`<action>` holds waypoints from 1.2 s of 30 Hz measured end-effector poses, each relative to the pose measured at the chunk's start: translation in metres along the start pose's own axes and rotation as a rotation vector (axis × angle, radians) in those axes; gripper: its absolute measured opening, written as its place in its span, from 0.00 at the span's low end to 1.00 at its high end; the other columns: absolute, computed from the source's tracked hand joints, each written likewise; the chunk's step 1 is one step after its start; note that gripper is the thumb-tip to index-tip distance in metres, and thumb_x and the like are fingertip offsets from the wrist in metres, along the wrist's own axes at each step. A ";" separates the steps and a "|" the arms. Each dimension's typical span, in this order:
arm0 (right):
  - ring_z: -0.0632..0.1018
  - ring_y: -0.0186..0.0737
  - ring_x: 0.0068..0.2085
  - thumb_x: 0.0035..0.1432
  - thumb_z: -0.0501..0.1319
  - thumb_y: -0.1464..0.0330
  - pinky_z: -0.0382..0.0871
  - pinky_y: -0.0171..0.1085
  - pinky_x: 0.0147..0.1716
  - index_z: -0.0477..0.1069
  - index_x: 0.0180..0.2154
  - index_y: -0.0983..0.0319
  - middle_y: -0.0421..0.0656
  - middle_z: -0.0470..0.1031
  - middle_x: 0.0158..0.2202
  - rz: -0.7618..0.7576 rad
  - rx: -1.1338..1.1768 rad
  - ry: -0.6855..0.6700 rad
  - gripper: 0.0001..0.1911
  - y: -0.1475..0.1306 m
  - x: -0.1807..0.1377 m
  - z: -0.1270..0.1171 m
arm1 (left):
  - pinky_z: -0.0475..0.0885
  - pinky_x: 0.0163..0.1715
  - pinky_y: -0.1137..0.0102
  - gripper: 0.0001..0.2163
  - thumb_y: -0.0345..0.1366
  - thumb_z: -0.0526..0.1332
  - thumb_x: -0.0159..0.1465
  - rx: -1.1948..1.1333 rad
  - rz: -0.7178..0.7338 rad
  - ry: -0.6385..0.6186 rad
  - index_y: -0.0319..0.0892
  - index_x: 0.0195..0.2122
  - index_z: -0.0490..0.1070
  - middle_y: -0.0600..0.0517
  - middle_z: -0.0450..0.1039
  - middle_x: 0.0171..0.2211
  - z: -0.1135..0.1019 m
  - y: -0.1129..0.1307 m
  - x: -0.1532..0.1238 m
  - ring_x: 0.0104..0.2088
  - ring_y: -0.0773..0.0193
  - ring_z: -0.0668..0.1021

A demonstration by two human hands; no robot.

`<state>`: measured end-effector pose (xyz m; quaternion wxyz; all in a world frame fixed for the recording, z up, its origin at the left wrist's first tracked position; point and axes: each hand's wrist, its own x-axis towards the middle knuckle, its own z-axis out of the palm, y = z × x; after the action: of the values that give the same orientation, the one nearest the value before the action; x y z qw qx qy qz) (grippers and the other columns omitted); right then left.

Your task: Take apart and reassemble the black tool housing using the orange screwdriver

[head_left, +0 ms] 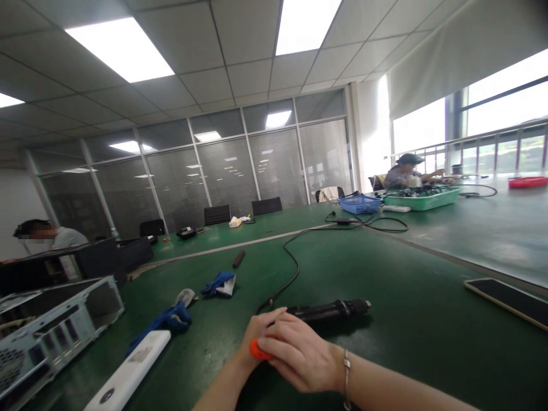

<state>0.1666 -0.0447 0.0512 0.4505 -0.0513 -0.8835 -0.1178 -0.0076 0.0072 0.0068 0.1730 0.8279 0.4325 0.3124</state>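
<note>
My right hand (pixel 306 349), with a bracelet on its wrist, is closed around an orange rounded object (pixel 260 349), of which only one end shows. My left hand (pixel 256 331) is behind it, pressed close, its fingers curled and mostly hidden by the right. What the left grips cannot be made out. Just beyond both hands lies a black electric screwdriver (pixel 329 311) on the green table (pixel 385 354), its tip pointing right. Its black cord (pixel 298 262) runs away across the table.
On the left are an open metal computer case (pixel 72 325), a white bar-shaped device (pixel 132 371) and blue gloves (pixel 171 319), (pixel 220 283). A phone (pixel 509 298) lies right. Farther off are a blue basket (pixel 359 204), a green tray (pixel 422 200) and two people seated at the tables.
</note>
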 end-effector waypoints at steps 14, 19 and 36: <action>0.75 0.41 0.40 0.64 0.54 0.61 0.69 0.38 0.41 0.65 0.56 0.58 0.46 0.74 0.40 0.103 0.135 -0.423 0.20 0.008 -0.046 -0.019 | 0.68 0.53 0.64 0.26 0.40 0.68 0.53 0.024 -0.061 -0.019 0.47 0.55 0.71 0.49 0.76 0.49 0.002 -0.003 0.001 0.49 0.54 0.77; 0.73 0.42 0.44 0.63 0.57 0.64 0.67 0.43 0.47 0.68 0.53 0.58 0.47 0.72 0.44 0.381 0.050 -0.364 0.17 0.049 -0.059 -0.039 | 0.70 0.47 0.67 0.26 0.40 0.67 0.55 0.100 -0.048 -0.023 0.48 0.56 0.69 0.48 0.77 0.44 0.001 -0.002 0.000 0.43 0.57 0.77; 0.76 0.44 0.45 0.59 0.60 0.56 0.68 0.40 0.46 0.70 0.54 0.56 0.46 0.73 0.47 0.760 0.111 -0.479 0.23 0.098 -0.116 -0.086 | 0.69 0.49 0.64 0.24 0.42 0.65 0.58 0.141 -0.075 -0.040 0.49 0.57 0.68 0.47 0.76 0.46 -0.007 0.008 0.001 0.45 0.55 0.76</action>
<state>0.3218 0.0297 0.0218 0.2465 -0.3737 -0.8862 0.1190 -0.0071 0.0035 0.0166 0.1345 0.8274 0.4804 0.2579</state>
